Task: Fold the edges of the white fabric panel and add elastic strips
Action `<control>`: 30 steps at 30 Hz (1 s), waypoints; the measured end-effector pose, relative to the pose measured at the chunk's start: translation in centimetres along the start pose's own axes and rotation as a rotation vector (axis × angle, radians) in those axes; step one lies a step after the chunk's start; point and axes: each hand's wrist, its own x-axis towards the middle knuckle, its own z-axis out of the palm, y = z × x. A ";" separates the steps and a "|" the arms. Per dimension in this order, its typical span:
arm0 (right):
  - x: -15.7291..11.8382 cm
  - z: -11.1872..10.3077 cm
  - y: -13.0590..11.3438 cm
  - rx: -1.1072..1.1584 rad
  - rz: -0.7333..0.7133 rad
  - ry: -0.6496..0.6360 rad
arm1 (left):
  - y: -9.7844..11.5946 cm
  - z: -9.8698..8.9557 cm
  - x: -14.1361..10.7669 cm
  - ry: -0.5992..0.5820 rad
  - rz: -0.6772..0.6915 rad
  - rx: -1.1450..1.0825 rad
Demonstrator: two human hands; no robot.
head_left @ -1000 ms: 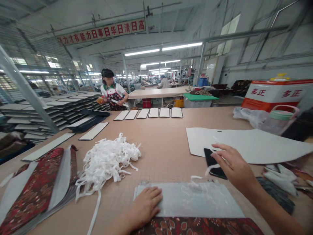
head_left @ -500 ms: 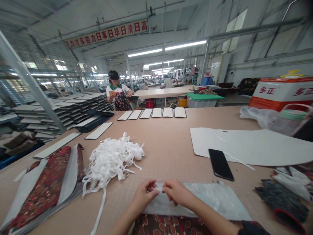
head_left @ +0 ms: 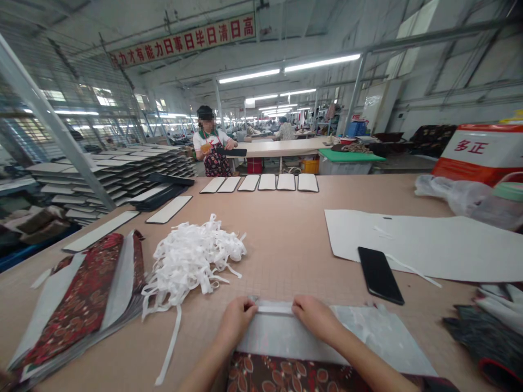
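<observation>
Between my two hands a short white fabric strip (head_left: 274, 308) is stretched straight across the far edge of a pale, thin sheet (head_left: 368, 324). My left hand (head_left: 237, 324) pinches its left end with thumb and fingers. At its right end my right hand (head_left: 316, 321) is closed the same way. Brown-red leaf-patterned fabric (head_left: 286, 375) adjoins the sheet on the near side, partly covered by my right forearm. To the left of my hands lies a tangled heap of white strips (head_left: 192, 258), one strand trailing toward me.
Folded patterned fabric pieces (head_left: 77, 305) lie on the left of the brown table (head_left: 281, 245). A black phone (head_left: 379, 275) overlaps a large white board (head_left: 425, 245) on the right, near dark gloves (head_left: 474, 337). White panels (head_left: 267, 182) line the far edge; a co-worker (head_left: 212, 144) stands beyond.
My hands have moved apart from close together, pulling the white strip straight along the sheet's far edge. The view has shifted slightly. The co-worker's dark panel shows more fully.
</observation>
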 end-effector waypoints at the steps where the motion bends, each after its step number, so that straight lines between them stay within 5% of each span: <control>1: 0.0 0.2 0.0 -0.035 0.011 0.011 | -0.1 0.1 0.2 0.021 -0.007 0.055; 10: 0.6 1.4 -0.1 -0.138 0.012 0.050 | -0.6 -0.3 1.0 0.001 0.000 0.221; 25: 0.9 1.1 -0.4 -0.164 0.028 0.047 | 1.4 -0.5 0.4 -0.003 -0.067 0.446; 30: 0.6 0.7 -0.7 -0.184 0.030 0.051 | 2.3 -0.3 -0.5 0.074 0.096 0.646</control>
